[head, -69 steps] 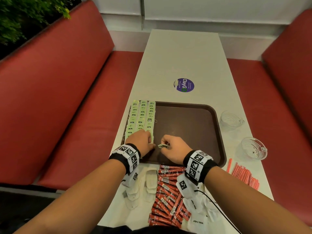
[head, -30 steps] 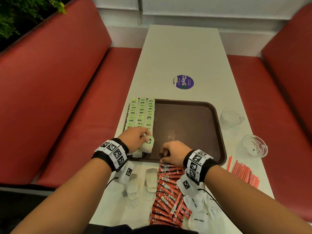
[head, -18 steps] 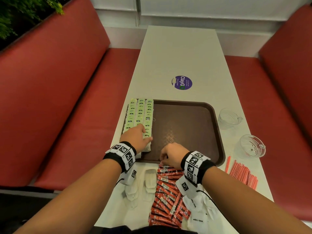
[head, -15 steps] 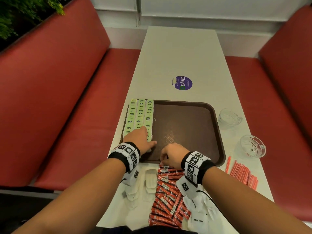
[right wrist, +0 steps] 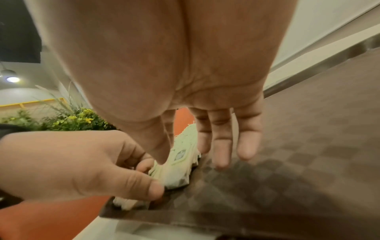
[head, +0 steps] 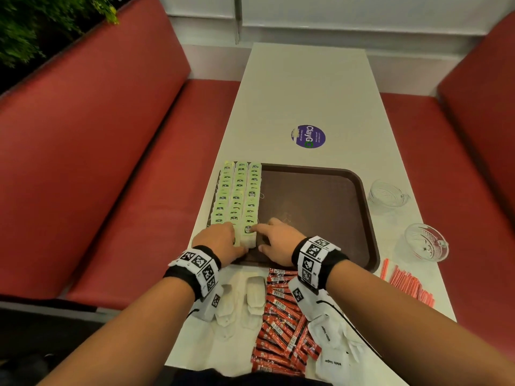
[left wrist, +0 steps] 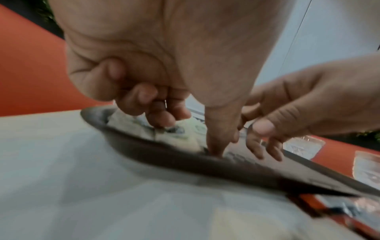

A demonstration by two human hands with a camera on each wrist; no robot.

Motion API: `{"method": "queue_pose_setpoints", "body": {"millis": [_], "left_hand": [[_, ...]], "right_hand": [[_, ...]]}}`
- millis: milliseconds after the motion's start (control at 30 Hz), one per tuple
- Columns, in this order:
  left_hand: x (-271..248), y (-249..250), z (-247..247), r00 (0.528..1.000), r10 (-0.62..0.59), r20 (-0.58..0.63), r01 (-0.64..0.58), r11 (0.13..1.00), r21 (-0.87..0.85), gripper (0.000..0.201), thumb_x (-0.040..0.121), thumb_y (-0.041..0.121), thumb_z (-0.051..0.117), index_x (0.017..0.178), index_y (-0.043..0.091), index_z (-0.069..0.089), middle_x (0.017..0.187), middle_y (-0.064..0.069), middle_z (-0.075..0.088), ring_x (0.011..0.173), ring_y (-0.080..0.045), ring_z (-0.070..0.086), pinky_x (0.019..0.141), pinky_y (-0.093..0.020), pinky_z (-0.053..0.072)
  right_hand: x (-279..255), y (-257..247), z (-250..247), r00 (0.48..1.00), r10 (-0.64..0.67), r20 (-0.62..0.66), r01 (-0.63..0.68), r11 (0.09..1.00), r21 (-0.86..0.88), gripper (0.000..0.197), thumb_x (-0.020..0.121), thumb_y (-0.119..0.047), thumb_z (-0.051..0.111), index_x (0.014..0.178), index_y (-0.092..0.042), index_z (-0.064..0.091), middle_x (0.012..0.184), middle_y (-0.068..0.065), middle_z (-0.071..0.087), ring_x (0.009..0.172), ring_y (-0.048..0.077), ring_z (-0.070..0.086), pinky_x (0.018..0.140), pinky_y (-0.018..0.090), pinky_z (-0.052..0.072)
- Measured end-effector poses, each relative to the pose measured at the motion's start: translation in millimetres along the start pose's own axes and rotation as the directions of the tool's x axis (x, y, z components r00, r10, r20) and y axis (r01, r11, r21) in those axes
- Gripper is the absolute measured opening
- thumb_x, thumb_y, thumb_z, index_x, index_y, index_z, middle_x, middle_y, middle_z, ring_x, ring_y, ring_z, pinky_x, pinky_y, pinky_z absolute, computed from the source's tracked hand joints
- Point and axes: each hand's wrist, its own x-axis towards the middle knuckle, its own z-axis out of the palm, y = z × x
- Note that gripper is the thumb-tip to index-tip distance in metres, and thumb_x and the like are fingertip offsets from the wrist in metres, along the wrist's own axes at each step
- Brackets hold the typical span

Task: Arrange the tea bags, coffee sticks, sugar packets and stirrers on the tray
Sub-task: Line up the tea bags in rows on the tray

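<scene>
Three rows of green-tagged tea bags (head: 238, 196) lie along the left side of the brown tray (head: 320, 213). The nearest tea bag (head: 249, 237) closes the right-hand row. My left hand (head: 237, 240) pinches its near end between thumb and curled index, as the right wrist view shows on the tea bag (right wrist: 179, 168). My right hand (head: 259, 237) has straight fingers, and its index tip touches the bag's tag. Red coffee sticks (head: 281, 324), white sugar packets (head: 331, 346), loose tea bags (head: 255, 296) and red-striped stirrers (head: 409, 285) lie on the table near me.
Two empty glass cups (head: 387, 195) (head: 425, 242) stand right of the tray. A purple round sticker (head: 308, 136) sits on the white table beyond it. Red bench seats (head: 111, 162) flank the table on both sides.
My left hand has brought a tea bag to the near end of the right-hand row and set it down. My right hand has moved from the tray's near rim onto that bag.
</scene>
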Motion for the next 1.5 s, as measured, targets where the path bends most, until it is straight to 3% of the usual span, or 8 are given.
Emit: {"method": "queue_pose_setpoints", "body": {"millis": [200,500,667,800,900,1167,1367,1500], "left_hand": [[-1.6,-3.5,10.8,1.0,0.001,-0.007,-0.001,1.0,-0.015,0.031,0.084,0.048,0.063,0.091,0.021,0.05,0.093,0.0,0.062,0.081,-0.023,0.06,0.063,-0.031,0.044],[-26.0,-23.3,-4.8,0.987,0.086,-0.136,-0.113,0.972,-0.205,0.021,0.086,0.048,0.065,0.082,0.03,0.057,0.082,0.011,0.057,0.076,-0.011,0.055,0.063,-0.03,0.042],[-65.4,-39.7,-2.9,0.941,0.333,0.053,-0.325,0.937,-0.128,0.013,0.084,0.042,0.069,0.093,0.033,0.066,0.094,0.014,0.06,0.088,-0.008,0.057,0.075,-0.027,0.047],[-84.1,-48.6,19.3,0.915,0.368,0.164,-0.364,0.93,-0.051,0.028,0.081,0.048,0.072,0.103,0.031,0.066,0.104,0.011,0.056,0.098,-0.011,0.052,0.078,-0.026,0.041],[-96.5,-53.6,31.8,0.915,0.368,0.167,-0.366,0.929,-0.044,0.04,0.077,0.053,0.075,0.107,0.03,0.065,0.112,0.01,0.055,0.105,-0.012,0.046,0.089,-0.028,0.043],[-102.4,-53.7,34.7,0.929,0.353,0.111,-0.355,0.935,-0.008,0.028,0.083,0.048,0.068,0.105,0.031,0.063,0.113,0.01,0.058,0.107,-0.014,0.047,0.087,-0.028,0.042],[-103.7,-45.6,22.2,0.949,0.311,0.046,-0.309,0.95,-0.044,0.023,0.096,0.039,0.052,0.111,0.03,0.067,0.104,0.006,0.064,0.101,-0.013,0.053,0.084,-0.03,0.044],[-98.4,-38.4,1.9,0.947,0.309,-0.084,-0.316,0.945,-0.087,0.022,0.099,0.035,0.051,0.114,0.03,0.066,0.105,0.006,0.059,0.095,-0.011,0.053,0.082,-0.028,0.043]], "right_hand": [[15.3,-20.8,6.7,0.992,0.024,0.123,-0.014,0.996,-0.083,0.05,0.1,-0.031,0.051,0.148,-0.035,0.039,0.136,0.013,0.041,0.118,0.037,0.055,0.101,0.044,0.048],[-2.0,-26.6,14.5,0.997,0.07,-0.032,-0.075,0.981,-0.18,0.06,0.093,-0.038,0.057,0.147,-0.029,0.032,0.131,0.009,0.044,0.111,0.034,0.058,0.089,0.046,0.053],[-21.9,-39.3,17.0,0.991,-0.105,0.085,0.122,0.966,-0.228,0.036,0.086,-0.039,0.07,0.115,-0.02,0.059,0.11,0.004,0.058,0.1,0.027,0.06,0.079,0.033,0.048],[-35.0,-46.4,29.9,0.967,-0.121,0.225,0.19,0.928,-0.319,0.038,0.08,-0.041,0.077,0.109,-0.02,0.065,0.109,0.001,0.065,0.095,0.023,0.06,0.077,0.033,0.05],[-41.1,-51.5,39.0,0.962,-0.091,0.255,0.197,0.882,-0.427,0.047,0.076,-0.043,0.081,0.113,-0.018,0.066,0.11,0.003,0.062,0.098,0.027,0.062,0.08,0.039,0.056],[-42.7,-55.3,41.5,0.97,-0.098,0.223,0.197,0.853,-0.484,0.029,0.081,-0.035,0.072,0.103,-0.015,0.07,0.101,0.004,0.068,0.089,0.028,0.066,0.08,0.04,0.058],[-46.2,-49.1,34.3,0.987,-0.142,0.074,0.159,0.929,-0.336,0.025,0.087,-0.034,0.057,0.072,-0.013,0.055,0.075,0.005,0.058,0.073,0.029,0.056,0.063,0.032,0.045],[-47.4,-41.6,27.5,0.982,-0.185,-0.045,0.18,0.978,-0.105,0.017,0.09,-0.026,0.055,0.076,-0.015,0.051,0.078,0.005,0.06,0.074,0.027,0.057,0.062,0.033,0.046]]}}
